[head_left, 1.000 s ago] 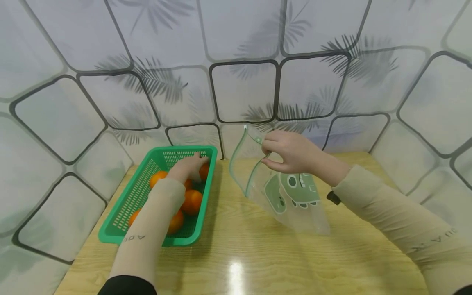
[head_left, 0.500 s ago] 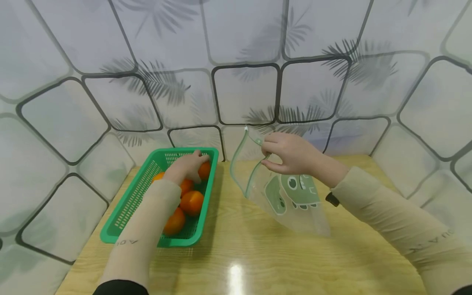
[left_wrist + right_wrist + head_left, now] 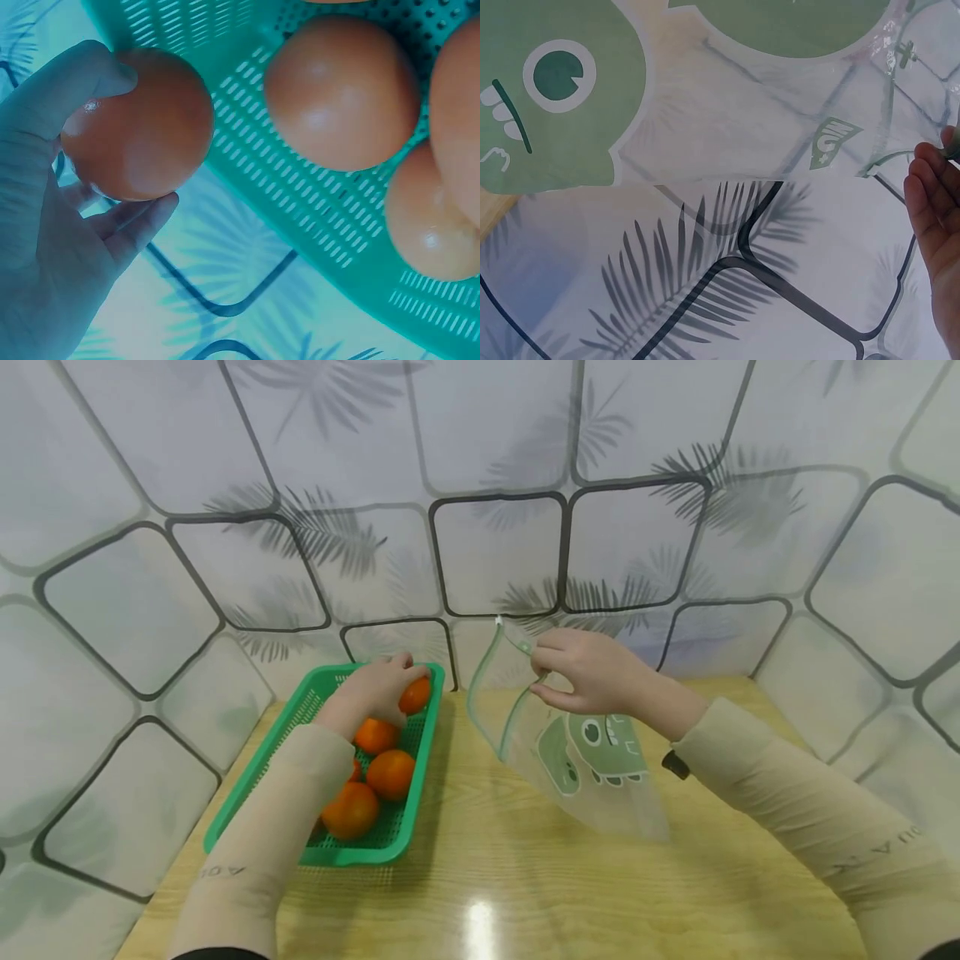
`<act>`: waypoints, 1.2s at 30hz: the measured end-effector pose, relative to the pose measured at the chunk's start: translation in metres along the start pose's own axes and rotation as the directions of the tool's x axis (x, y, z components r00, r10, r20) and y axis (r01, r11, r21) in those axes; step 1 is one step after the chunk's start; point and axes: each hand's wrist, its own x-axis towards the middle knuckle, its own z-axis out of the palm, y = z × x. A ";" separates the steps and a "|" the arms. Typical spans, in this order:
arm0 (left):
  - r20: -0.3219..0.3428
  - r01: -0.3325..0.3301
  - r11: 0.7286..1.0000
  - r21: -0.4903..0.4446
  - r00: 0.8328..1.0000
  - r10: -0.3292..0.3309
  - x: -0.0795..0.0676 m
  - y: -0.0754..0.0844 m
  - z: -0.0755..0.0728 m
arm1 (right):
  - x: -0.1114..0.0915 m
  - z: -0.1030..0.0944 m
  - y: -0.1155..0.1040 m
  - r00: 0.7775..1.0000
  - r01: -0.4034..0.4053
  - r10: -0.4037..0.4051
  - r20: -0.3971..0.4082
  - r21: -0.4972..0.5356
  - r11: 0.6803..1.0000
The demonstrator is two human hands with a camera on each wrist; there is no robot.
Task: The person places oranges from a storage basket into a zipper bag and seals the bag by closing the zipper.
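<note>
My left hand (image 3: 372, 692) grips an orange (image 3: 415, 696) at the far right corner of the green basket (image 3: 425, 777). In the left wrist view, thumb and fingers curl round that orange (image 3: 142, 127), beside the basket wall (image 3: 247, 120). Several other oranges (image 3: 391, 774) lie in the basket, partly covered by the left arm. My right hand (image 3: 588, 670) pinches the top edge of a clear zip bag (image 3: 517, 760) with a green dinosaur print. The bag hangs tilted, its mouth parted and facing left. In the right wrist view, the fingers (image 3: 934, 195) hold the bag's edge at the right.
Basket and bag are over a light wooden table (image 3: 480, 852). Behind and at both sides rises a pale wall covering (image 3: 498, 552) with dark outlines and leaf prints. A small black item (image 3: 676, 765) shows under the right cuff.
My left hand has risen slightly with the orange, which shows more plainly now, and the left forearm has shifted left. The right hand and the bag have stayed nearly still.
</note>
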 end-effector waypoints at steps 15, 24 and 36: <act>-0.155 -0.084 0.992 0.092 0.983 0.098 -0.012 0.011 -0.022 | 0.000 0.005 0.003 1.000 -0.015 0.015 0.004 0.012 1.000; -0.268 -0.150 0.981 0.119 0.947 0.177 -0.020 0.021 -0.041 | 0.003 0.005 0.005 1.000 0.003 -0.003 -0.014 0.003 1.000; -0.328 -0.217 0.968 0.129 0.911 0.248 -0.032 0.044 -0.060 | 0.004 0.006 0.005 1.000 -0.013 0.013 0.000 -0.002 1.000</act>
